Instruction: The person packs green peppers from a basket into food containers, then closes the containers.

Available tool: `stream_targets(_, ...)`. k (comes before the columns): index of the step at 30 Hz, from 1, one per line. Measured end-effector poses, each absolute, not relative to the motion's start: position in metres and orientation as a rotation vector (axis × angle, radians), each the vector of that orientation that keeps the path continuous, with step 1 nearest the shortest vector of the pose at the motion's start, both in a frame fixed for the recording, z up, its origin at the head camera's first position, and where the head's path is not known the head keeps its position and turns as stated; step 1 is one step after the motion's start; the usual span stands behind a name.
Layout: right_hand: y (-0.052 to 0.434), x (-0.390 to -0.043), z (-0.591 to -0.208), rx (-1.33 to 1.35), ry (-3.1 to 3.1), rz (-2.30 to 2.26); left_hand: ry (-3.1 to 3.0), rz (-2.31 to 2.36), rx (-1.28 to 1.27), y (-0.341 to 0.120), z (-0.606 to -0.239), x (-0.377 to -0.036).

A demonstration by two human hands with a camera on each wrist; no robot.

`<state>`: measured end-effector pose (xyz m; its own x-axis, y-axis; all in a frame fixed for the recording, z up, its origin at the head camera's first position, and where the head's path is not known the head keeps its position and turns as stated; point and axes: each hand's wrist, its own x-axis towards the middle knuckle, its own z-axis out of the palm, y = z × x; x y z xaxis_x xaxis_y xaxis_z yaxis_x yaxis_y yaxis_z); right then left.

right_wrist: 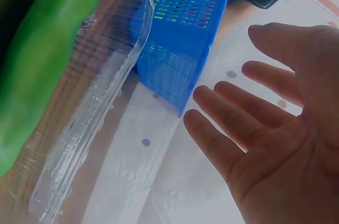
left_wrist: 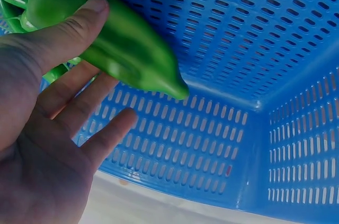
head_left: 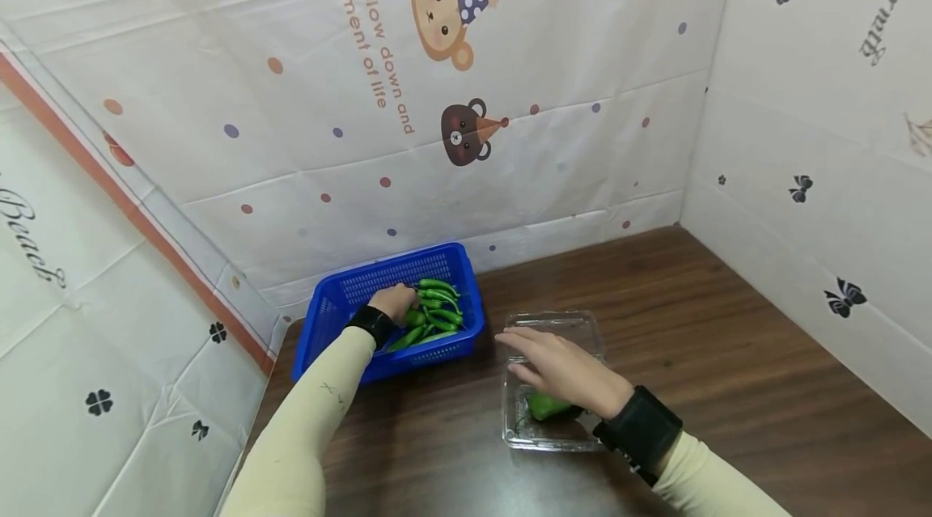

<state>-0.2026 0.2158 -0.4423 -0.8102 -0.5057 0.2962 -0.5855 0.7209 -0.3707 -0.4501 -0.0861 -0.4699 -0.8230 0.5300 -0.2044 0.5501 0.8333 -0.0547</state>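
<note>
A blue perforated basket (head_left: 342,302) stands at the table's back left and holds several green peppers (head_left: 437,308). My left hand (head_left: 395,301) reaches into it. In the left wrist view the left hand (left_wrist: 103,44) holds one green pepper (left_wrist: 127,49), thumb on top and fingers beneath, against the basket wall (left_wrist: 238,49). My right hand (head_left: 542,355) hovers flat over a clear plastic container (head_left: 575,321) with fingers spread and holds nothing. One green pepper (head_left: 544,405) lies inside the container. The right wrist view shows that pepper (right_wrist: 42,60), the container rim (right_wrist: 106,86) and the empty palm (right_wrist: 254,113).
The brown wooden table (head_left: 728,355) is boxed in by white printed sheets on the left, back and right. The basket (right_wrist: 180,33) sits close to the left of the container. Bare wood stretches to the right of the container.
</note>
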Motion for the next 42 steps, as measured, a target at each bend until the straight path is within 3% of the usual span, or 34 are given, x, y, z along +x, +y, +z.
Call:
stream_targets(14,0.224,-0.200,-0.446,0.856,-2.752,0.697,2.973,-0.102,1.039,-0.103,-0.447,-0.441)
stream_targets(25,0.238,-0.195,-0.453,0.829,-2.741,0.713,3.039,0.016,1.035,-0.109,-0.418,-0.421)
stream_targets(42,0.264,-0.192,-0.459,0.721,-2.761,0.782,3.111,0.308,1.459,-0.092,-0.393,-0.393)
